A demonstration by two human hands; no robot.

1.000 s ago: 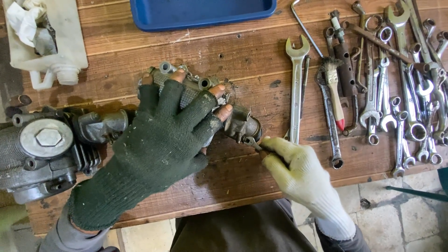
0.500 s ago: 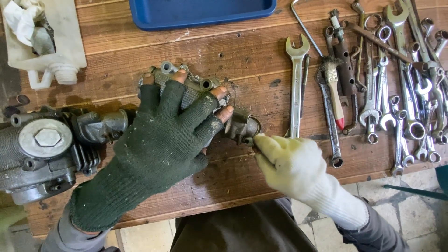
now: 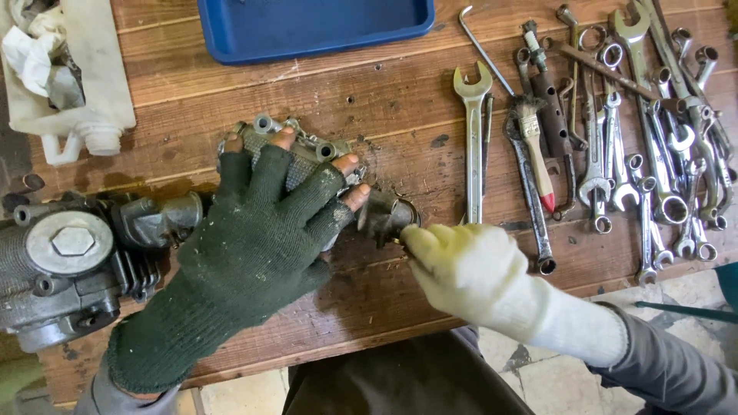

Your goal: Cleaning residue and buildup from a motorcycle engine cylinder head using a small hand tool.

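My left hand (image 3: 261,223), in a dark green fingerless glove, lies flat over a grey metal engine part (image 3: 307,150) on the wooden bench (image 3: 384,100), fingers spread and pressing it down. My right hand (image 3: 461,269), in a pale yellow glove, reaches in from the right. Its fingertips touch a small round metal fitting (image 3: 388,214) at the part's right end. Whether the right hand holds a small tool is hidden by the glove.
A larger grey engine block (image 3: 69,269) sits at the left edge. Several wrenches (image 3: 473,138) and a small brush (image 3: 534,146) lie in a row at the right. A blue tray (image 3: 315,31) is at the top, a white plastic container (image 3: 77,84) at top left.
My right hand has moved up and left, closing in on the fitting at the part's right end. My left hand has stayed put on the part.
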